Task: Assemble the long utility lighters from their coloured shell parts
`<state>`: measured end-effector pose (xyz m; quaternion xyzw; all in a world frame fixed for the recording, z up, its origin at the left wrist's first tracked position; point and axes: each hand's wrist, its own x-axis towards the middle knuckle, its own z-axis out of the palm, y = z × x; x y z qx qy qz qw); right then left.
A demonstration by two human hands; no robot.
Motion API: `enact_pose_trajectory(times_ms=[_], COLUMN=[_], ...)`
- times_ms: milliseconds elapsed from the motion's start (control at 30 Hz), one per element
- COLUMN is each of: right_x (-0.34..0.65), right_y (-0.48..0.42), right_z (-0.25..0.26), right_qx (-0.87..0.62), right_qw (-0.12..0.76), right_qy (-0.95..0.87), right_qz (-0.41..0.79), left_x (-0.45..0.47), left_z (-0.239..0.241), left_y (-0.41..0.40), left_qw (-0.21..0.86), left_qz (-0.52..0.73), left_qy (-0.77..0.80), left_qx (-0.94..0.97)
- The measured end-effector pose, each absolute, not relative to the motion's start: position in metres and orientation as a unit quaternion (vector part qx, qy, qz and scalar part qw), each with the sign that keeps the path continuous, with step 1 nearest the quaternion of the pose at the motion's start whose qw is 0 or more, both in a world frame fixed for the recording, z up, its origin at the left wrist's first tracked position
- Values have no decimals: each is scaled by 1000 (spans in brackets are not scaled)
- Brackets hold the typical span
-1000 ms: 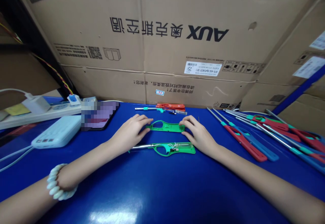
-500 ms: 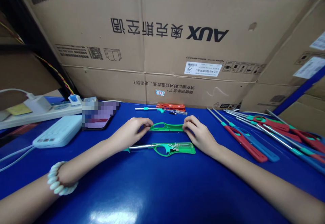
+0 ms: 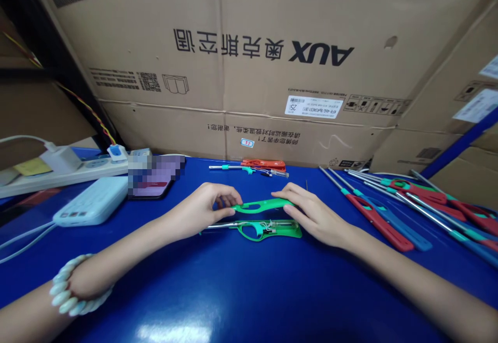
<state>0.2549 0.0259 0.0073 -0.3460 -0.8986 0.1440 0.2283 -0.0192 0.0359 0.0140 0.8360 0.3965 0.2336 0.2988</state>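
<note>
Between both hands is a green lighter handle shell (image 3: pixel 259 207), turned with its smooth outer face up. My left hand (image 3: pixel 213 205) pinches its narrow end by the trigger hole; my right hand (image 3: pixel 307 210) grips the wide end between thumb and fingers. Just below it on the table lies an opened lighter (image 3: pixel 268 230): a green half shell with a teal trigger, thin wires, a clear fuel tube and a metal barrel pointing left. Part of that barrel is hidden behind my left hand.
Behind sit an orange shell (image 3: pixel 264 165) and loose lighter parts (image 3: pixel 229 167). Several red, blue and green long lighters (image 3: pixel 377 218) lie at the right. A power bank (image 3: pixel 93 203), a phone (image 3: pixel 155 177) and a power strip (image 3: pixel 105 166) are at the left. A large cardboard box (image 3: pixel 233 73) stands behind.
The green shell has been turned over from hollow side to outer side and moved slightly nearer, toward the opened lighter. Both hands have moved with it, and the view has shifted slightly.
</note>
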Motion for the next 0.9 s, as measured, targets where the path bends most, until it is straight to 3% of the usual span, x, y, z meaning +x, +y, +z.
enact_pose_trajectory(times_ms=[400, 900], right_x=[257, 250], right_y=[19, 15], right_z=[22, 16], right_qx=[-342, -332], right_qw=[72, 41], right_qy=[-933, -942], right_qz=[81, 26], left_x=[-13, -11], left_z=[15, 13], left_y=[27, 23], left_qw=[259, 239], left_qz=[207, 165], left_qy=[380, 383], left_qx=[863, 877])
